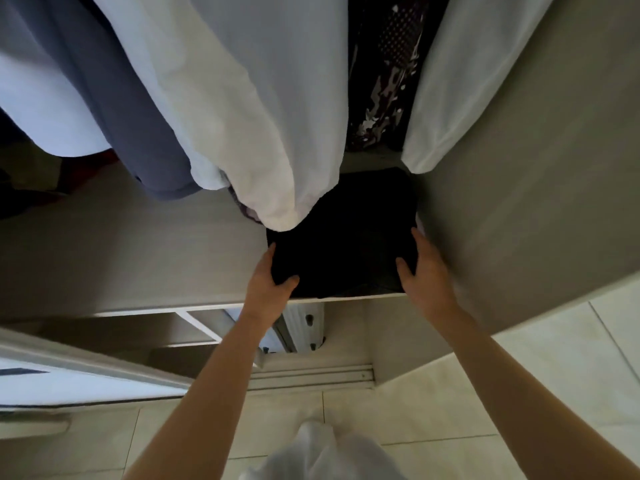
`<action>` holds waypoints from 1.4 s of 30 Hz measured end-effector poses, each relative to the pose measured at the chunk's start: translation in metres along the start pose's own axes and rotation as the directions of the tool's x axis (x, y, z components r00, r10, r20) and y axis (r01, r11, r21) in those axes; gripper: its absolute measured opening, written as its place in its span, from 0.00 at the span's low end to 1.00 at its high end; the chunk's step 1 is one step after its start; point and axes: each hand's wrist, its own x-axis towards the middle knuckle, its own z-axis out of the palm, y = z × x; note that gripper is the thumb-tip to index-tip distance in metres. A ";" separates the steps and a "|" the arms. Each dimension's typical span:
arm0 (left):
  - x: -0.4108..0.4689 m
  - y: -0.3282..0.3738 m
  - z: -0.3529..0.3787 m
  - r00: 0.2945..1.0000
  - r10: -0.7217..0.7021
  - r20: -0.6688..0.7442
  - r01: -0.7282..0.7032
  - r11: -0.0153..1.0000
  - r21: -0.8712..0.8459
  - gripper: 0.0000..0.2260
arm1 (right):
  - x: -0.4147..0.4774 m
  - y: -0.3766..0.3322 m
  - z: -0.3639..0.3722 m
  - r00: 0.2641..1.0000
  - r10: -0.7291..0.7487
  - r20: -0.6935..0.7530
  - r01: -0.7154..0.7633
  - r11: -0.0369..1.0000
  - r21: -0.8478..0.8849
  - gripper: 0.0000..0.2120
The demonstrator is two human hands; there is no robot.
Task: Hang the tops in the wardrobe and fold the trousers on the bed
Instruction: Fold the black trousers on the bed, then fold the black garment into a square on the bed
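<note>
A folded black garment (pixel 341 237) lies on the wardrobe shelf (pixel 138 258), pushed against the right wall. My left hand (pixel 268 285) holds its left front corner, thumb on top. My right hand (pixel 424 268) lies against its right side with straight fingers. Above hang several tops: a white one (pixel 249 109) whose hem drapes over the black garment's back left, a blue-grey one (pixel 114 98), a dark patterned one (pixel 384 81) and another white one (pixel 460 81) at the right.
The wardrobe's grey side panel (pixel 536 185) rises close on the right. Below the shelf are a lower compartment (pixel 194 327) and the sliding-door track (pixel 311 375). A sliding door (pixel 69 368) stands at the lower left. Pale floor tiles (pixel 519 393) lie underfoot.
</note>
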 end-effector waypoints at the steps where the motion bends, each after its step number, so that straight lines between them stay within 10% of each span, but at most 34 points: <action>1: -0.008 -0.007 0.007 0.998 0.052 -0.023 -0.050 0.997 0.056 0.33 | -0.007 0.004 0.003 1.000 -0.013 0.015 0.013 1.000 -0.004 0.31; 7: -0.040 -0.032 0.039 0.918 0.383 -0.100 -0.264 0.780 0.567 0.25 | -0.029 0.018 0.011 0.985 -0.156 0.069 0.166 0.968 -0.189 0.25; 19: -0.020 -0.022 0.064 0.968 0.251 0.005 -0.165 0.622 0.766 0.23 | -0.024 0.027 0.005 0.991 -0.131 -0.040 0.085 0.821 -0.565 0.23; 31: -0.059 -0.008 0.079 0.946 0.254 -0.199 -0.055 0.735 0.676 0.20 | -0.029 0.020 -0.012 0.968 -0.244 0.058 0.241 0.842 -0.484 0.22; 42: -0.174 -0.025 0.071 0.875 0.194 -0.444 0.076 0.850 0.521 0.16 | -0.091 -0.007 0.009 0.741 -0.493 0.456 0.633 0.741 -0.227 0.21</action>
